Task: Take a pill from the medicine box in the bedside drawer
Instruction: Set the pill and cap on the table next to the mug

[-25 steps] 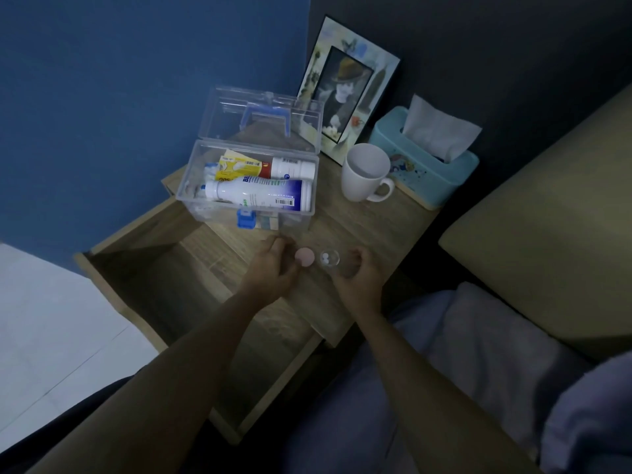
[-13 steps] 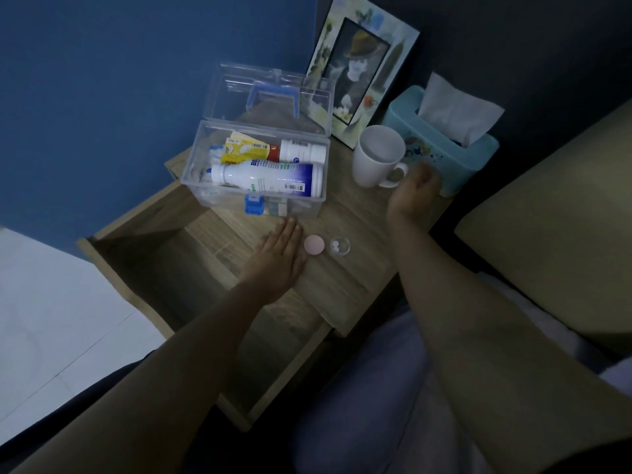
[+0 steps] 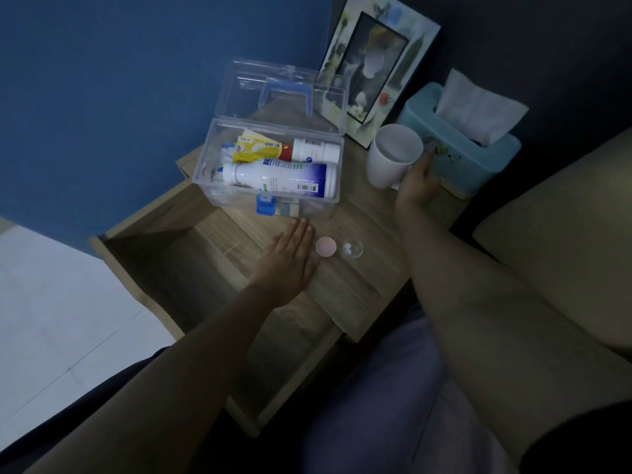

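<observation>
The clear medicine box (image 3: 212, 179) stands on the bedside table with its lid up; inside lie a white bottle (image 3: 277, 177), a smaller white bottle and a yellow packet. In front of it sit a pink cap (image 3: 326, 247) and a small clear cup (image 3: 352, 249) holding two white pills. My left hand (image 3: 289, 265) lies flat on the tabletop just left of the pink cap, fingers apart, holding nothing. My right hand (image 3: 415, 184) grips the handle of the white mug (image 3: 393, 159) to the right of the box.
The drawer (image 3: 191, 285) is pulled out below the tabletop, and nothing shows inside it. A picture frame (image 3: 376, 63) and a teal tissue box (image 3: 461, 145) stand behind the mug. A bed edge (image 3: 564, 241) lies at right, white floor at left.
My right hand left the pill cup, reached back right and closed on the mug's handle. My left hand flattened on the table beside the pink cap.
</observation>
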The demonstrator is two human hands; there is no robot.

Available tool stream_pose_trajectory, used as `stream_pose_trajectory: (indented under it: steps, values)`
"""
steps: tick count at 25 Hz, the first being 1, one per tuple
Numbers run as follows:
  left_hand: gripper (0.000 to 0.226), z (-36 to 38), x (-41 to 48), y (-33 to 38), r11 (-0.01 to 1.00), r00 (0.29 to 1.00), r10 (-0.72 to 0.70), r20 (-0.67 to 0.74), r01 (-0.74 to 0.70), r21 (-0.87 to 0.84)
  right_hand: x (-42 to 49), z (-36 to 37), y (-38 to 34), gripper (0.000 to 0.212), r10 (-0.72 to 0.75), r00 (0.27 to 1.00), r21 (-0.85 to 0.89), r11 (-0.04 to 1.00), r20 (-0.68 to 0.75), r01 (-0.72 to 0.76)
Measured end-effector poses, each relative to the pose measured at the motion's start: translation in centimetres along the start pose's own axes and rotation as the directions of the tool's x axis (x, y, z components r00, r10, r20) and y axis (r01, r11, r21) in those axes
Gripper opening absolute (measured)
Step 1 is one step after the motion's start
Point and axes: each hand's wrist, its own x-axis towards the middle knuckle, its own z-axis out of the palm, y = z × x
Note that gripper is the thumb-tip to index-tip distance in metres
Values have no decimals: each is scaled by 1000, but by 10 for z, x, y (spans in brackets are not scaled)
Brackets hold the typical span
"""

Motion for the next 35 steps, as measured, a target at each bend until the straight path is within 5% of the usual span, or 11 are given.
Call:
stream_pose_trajectory:
  steps: [10, 30, 35]
  values:
    - [61, 1, 0, 0, 999, 1000, 3, -6, -3, 39, -48, -25, -2, 30, -18, 1000, 296, 955, 23, 11]
    - [61, -1, -1, 2, 1000, 1000, -9, 3, 9, 16, -70, -51, 45, 31, -44, 999, 236, 971, 4, 41]
    - [63, -10, -1, 2, 1000, 998, 6, 61, -6, -10, -72, -54, 42, 30, -45, 999, 94, 995, -9, 45]
